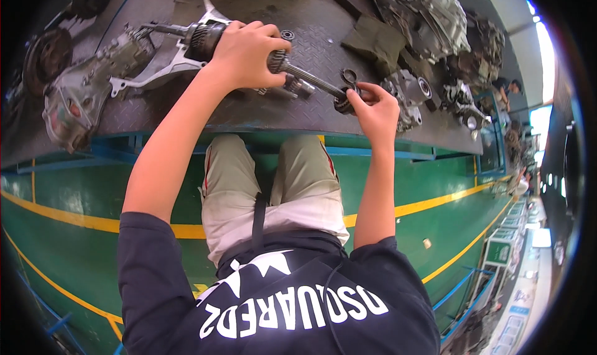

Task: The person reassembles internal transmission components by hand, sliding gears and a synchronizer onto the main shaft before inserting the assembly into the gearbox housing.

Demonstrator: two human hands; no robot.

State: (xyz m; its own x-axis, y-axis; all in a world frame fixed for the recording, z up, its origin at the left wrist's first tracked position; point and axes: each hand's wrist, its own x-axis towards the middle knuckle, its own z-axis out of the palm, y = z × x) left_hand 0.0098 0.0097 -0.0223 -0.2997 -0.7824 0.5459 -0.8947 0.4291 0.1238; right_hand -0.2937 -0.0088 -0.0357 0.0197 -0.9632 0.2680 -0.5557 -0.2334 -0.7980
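Observation:
A gear shaft (314,78) with several toothed gears lies slantwise above the workbench, from upper left to lower right. Wrapped over its geared middle, my left hand (250,53) grips it from above. At the splined right end, my right hand (375,109) pinches a dark gear (344,101) that sits around the shaft. A small metal ring (349,76) is just beyond the right fingers. Under the shaft's left part is a pale metal bracket (158,74) with branching arms. Another small shaft with gears (300,86) lies below the held one, partly hidden.
A long gearbox casing (74,106) rests on the bench's left. Large metal housings (429,19) and a smaller one (407,92) stand to the right. A small bearing (287,35) lies beyond my left hand. The steel bench top (217,119) ends just before my legs.

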